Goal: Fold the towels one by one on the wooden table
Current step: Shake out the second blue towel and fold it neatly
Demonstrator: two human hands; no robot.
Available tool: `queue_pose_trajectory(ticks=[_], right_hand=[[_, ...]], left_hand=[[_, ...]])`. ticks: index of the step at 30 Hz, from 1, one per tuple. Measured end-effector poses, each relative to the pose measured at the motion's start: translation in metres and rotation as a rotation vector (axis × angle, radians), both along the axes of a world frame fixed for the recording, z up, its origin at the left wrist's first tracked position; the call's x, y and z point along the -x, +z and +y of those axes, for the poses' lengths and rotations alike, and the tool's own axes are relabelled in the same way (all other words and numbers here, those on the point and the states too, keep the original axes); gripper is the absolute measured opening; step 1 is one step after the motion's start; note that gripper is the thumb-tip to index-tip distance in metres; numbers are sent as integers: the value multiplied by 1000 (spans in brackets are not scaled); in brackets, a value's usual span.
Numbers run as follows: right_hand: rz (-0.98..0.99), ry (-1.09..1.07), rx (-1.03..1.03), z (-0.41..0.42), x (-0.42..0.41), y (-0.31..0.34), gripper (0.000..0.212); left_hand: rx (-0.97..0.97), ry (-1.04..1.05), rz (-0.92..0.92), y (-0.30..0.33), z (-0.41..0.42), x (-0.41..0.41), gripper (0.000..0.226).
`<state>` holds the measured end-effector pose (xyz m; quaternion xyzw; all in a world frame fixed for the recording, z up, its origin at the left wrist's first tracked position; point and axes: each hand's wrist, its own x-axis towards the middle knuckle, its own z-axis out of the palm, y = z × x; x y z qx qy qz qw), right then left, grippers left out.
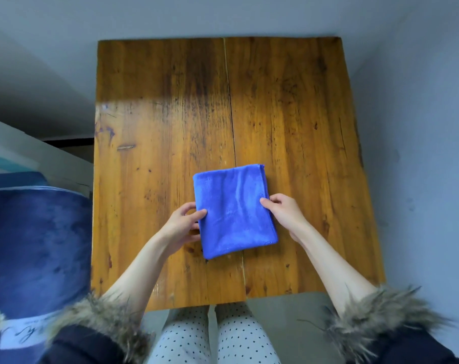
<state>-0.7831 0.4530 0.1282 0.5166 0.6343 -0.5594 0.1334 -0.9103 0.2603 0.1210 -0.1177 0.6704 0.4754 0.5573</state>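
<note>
Nearest, two fur-cuffed sleeves (380, 311) are reaching forward over dotted trousers (217, 337). Ahead of them, the left hand (182, 227) is pinching the towel (235, 210) at its left edge, thumb on top and fingers curling beneath. The right hand (282, 212) is pinching the right edge the same way, thumb lying on the cloth. The blue towel is sitting folded into a rectangle between the two hands, lying flat on the table (170, 114). Left of the left hand, a dark blue blanket (34, 245) is lying beside the table. Beyond the hands, bare wood is stretching to the far edge against a grey wall (223, 14).
</note>
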Motion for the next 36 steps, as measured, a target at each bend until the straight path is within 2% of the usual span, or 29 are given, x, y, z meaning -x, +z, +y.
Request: queue_pose_trajectory(ticks=[2, 7, 12, 15, 20, 26, 36], right_hand=[[-20, 44, 39, -5, -8, 6, 15], [-63, 101, 250, -27, -9, 28, 16], [-27, 260, 271, -69, 25, 58, 21], [46, 359, 262, -108, 55, 79, 16], [135, 509, 204, -194, 100, 106, 9], [138, 676, 175, -324, 135, 117, 19], [127, 926, 188, -542, 200, 115, 22]], left_hand=[[-2, 22, -10, 7, -13, -13, 4], [2, 125, -16, 28, -54, -36, 5], [-32, 298, 26, 57, -114, -39, 7], [-52, 391, 87, 75, -159, -29, 7], [-78, 513, 195, 100, -247, -14, 10], [-105, 667, 204, 111, -378, -16, 10], [56, 830, 328, 119, -578, -15, 11]])
